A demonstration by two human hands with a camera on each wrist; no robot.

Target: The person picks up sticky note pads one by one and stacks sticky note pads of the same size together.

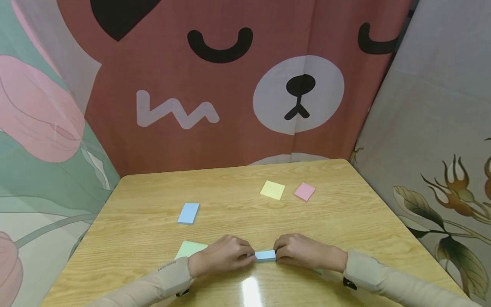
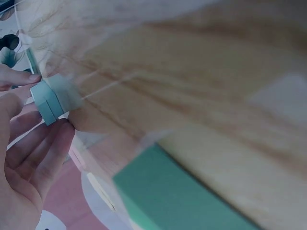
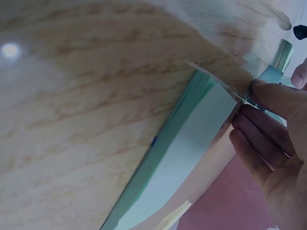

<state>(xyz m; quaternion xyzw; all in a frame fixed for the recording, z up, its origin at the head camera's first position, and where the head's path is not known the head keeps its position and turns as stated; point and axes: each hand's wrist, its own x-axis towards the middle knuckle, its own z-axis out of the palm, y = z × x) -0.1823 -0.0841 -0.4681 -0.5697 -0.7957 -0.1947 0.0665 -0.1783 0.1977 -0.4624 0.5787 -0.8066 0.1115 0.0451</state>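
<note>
A small light blue sticky note pad (image 1: 265,256) lies low at the table's near middle, between the two hands. My left hand (image 1: 226,255) pinches its left end, and my right hand (image 1: 301,251) pinches its right end. In the left wrist view, a dark seam crosses the edge of the blue pad (image 2: 47,103), with thumb and fingers about it. The right wrist view has the right thumb and forefinger on the pad's other end (image 3: 269,76). A green pad (image 1: 189,248) sits beside the left hand, partly covered by it. Another green pad (image 3: 184,148) lies by the right hand, mostly hidden in the head view.
On the wooden table (image 1: 230,192), a blue pad (image 1: 189,213) lies at the left. A yellow pad (image 1: 272,190) and a pink pad (image 1: 304,192) lie farther back. Printed curtains (image 1: 230,140) hang behind the table and along both sides.
</note>
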